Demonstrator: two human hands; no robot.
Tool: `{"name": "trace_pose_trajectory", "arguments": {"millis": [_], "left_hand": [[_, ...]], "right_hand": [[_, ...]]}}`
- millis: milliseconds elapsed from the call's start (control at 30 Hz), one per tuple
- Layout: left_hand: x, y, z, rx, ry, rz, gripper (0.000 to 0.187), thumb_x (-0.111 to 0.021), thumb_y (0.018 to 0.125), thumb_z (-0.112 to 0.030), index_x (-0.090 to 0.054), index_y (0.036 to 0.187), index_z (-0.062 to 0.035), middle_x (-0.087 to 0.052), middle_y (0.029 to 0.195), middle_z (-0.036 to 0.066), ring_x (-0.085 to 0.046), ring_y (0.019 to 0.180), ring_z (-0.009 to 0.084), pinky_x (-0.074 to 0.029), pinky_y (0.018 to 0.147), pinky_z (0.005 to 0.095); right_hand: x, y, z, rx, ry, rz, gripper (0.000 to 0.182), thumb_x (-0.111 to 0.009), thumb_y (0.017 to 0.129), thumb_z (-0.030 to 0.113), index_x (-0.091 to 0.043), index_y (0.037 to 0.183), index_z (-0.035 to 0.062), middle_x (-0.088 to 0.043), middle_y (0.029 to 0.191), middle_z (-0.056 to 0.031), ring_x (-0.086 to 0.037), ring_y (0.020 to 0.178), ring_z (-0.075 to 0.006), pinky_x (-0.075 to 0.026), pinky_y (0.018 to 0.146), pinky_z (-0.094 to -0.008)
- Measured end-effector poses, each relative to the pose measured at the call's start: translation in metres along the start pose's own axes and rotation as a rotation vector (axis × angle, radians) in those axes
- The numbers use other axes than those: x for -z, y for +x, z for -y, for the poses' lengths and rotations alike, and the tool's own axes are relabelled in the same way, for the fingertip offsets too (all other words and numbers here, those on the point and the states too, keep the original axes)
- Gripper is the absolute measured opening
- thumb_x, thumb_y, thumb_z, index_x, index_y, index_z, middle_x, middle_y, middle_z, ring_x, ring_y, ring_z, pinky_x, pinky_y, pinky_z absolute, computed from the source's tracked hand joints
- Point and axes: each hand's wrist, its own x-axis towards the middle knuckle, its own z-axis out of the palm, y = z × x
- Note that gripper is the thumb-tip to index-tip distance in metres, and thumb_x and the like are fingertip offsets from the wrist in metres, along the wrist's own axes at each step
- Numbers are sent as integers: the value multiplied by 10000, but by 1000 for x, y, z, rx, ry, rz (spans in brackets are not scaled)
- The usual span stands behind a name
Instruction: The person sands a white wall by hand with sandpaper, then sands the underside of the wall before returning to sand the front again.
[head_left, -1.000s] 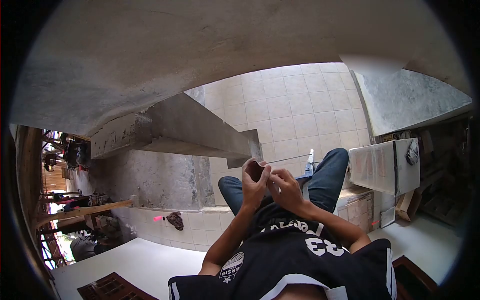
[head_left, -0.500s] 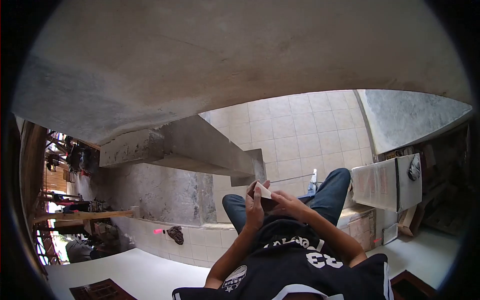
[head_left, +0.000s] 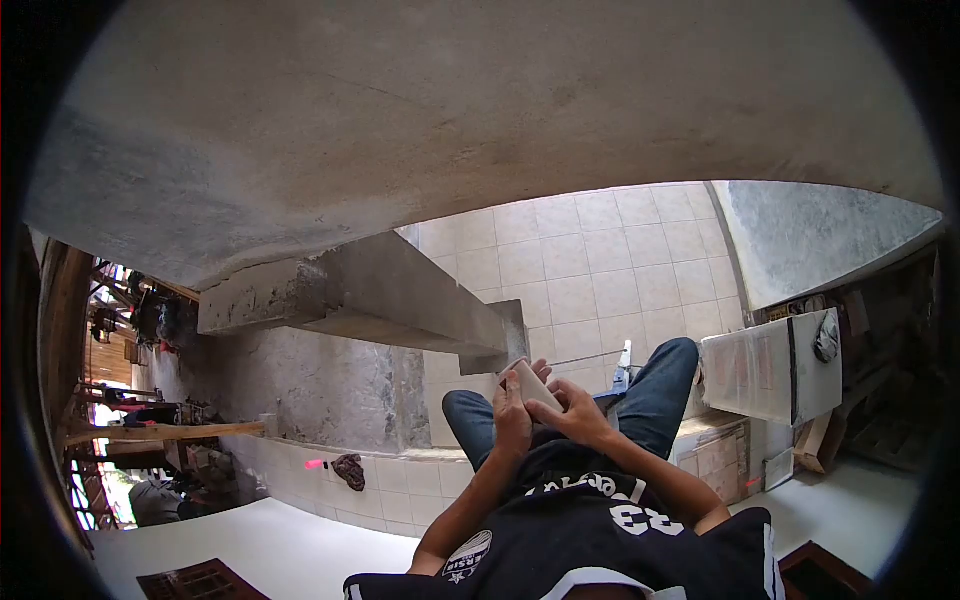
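In front of my lap, a small flat rectangular piece, pale grey-beige, is held between both hands. My left hand grips its left side, thumb lying over the face and fingers behind it. My right hand closes on the lower right edge with bent fingers. What the piece is made of does not show. Beneath it are my jeans-covered knees, spread apart. A blue and white object lies by the right knee.
A concrete pillar rises ahead on the left. Cream tiles cover the floor beyond. A white plastic-wrapped box stands at right. On the left ledge lie a dark crumpled cloth and a pink item.
The flat piece has turned so its broad face shows more. My right hand has shifted slightly, its fingers now more bent around the edge.
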Motion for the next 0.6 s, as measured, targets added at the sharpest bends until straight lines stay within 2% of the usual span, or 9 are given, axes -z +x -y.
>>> {"name": "trace_pose_trajectory", "arguments": {"millis": [133, 200, 300, 400, 500, 600], "left_hand": [[11, 2, 6, -76, 73, 9, 386, -304, 1057, -283, -382, 1307, 0, -531, 1295, 231, -579, 1144, 283, -485, 980, 367], [13, 3, 5, -141, 142, 10, 387, -341, 1052, -274, -372, 1314, 8, -553, 1265, 222, -589, 1125, 263, -490, 967, 354], [10, 2, 0, -186, 175, 26, 381, -448, 1027, -263, -423, 1282, 18, -593, 1205, 181, -615, 1061, 219, -509, 925, 328], [7, -6, -15, -87, 265, 34, 365, -548, 989, -251, -493, 1229, 17, -621, 1146, 131, -632, 996, 182, -524, 880, 302], [15, -5, -7, -48, 280, 116, 390, -584, 967, -223, -484, 1274, -6, -602, 1166, 103, -617, 1011, 167, -523, 872, 316], [26, 2, -12, 168, -73, 208, 393, -564, 971, -251, -491, 1276, -15, -617, 1161, 119, -631, 1023, 215, -532, 880, 364]], "right_hand": [[1, -2, 14, -27, 218, 13, 486, -672, 899, 379, -557, 1099, -49, -659, 978, -166, -639, 849, -187, -515, 696, -300], [7, -4, 20, -54, 250, 58, 472, -659, 911, 369, -556, 1129, -36, -659, 987, -176, -636, 872, -191, -516, 713, -306], [8, -3, 17, 17, 147, 90, 418, -620, 942, 334, -566, 1155, -21, -665, 994, -158, -624, 876, -166, -512, 732, -306], [14, -3, 22, 43, 100, 17, 342, -575, 977, 252, -556, 1200, -7, -665, 1021, -117, -602, 908, -137, -498, 803, -294], [17, 3, 22, 25, 74, 59, 340, -578, 976, 249, -573, 1187, -18, -670, 1037, -92, -599, 924, -131, -496, 816, -294], [20, 8, 19, -13, 188, 84, 433, -589, 965, 317, -558, 1240, -16, -660, 1089, -99, -591, 997, -150, -487, 864, -299]]}}
